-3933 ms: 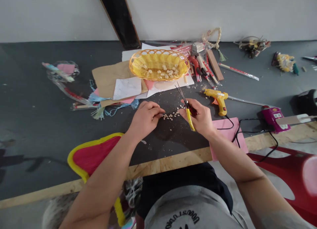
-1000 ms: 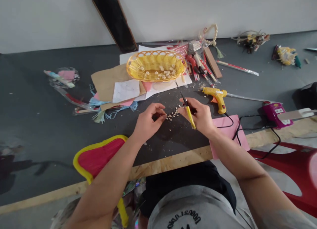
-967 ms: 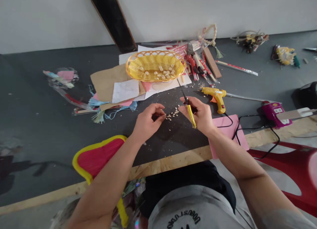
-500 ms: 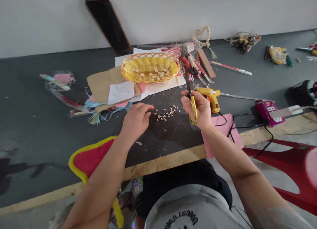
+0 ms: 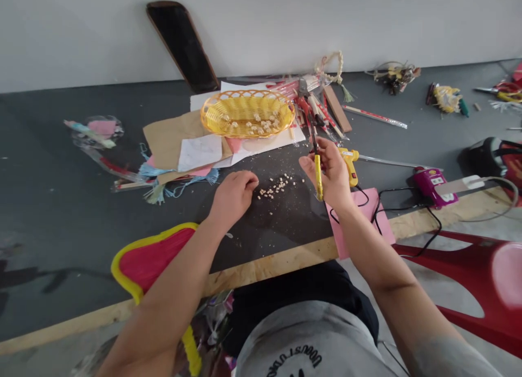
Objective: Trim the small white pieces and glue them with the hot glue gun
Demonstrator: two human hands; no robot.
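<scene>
My right hand [image 5: 333, 175] grips a pair of scissors [image 5: 318, 175] by the yellow handles, dark blades pointing toward the wall. My left hand [image 5: 235, 196] rests low over the table with its fingers curled and pressed together; whatever they may hold is hidden. Just right of its fingertips lies a scatter of small pale cut pieces [image 5: 277, 186] among fine crumbs. Behind both hands, a yellow woven basket [image 5: 212, 118] holds several small pale clusters.
A yellow glue gun [image 5: 349, 165] lies behind my right hand, its cord crossing pink paper [image 5: 377, 241]. Red-handled pliers [image 5: 304, 102] and wrapped sticks are at the back. A phone [image 5: 181, 45] leans on the wall. A red and yellow star shape [image 5: 157, 257] lies beside my left forearm.
My left hand has moved slightly right, to the edge of the small pieces, its fingers curling in. The scissors in my right hand have turned, so the handles now show edge-on.
</scene>
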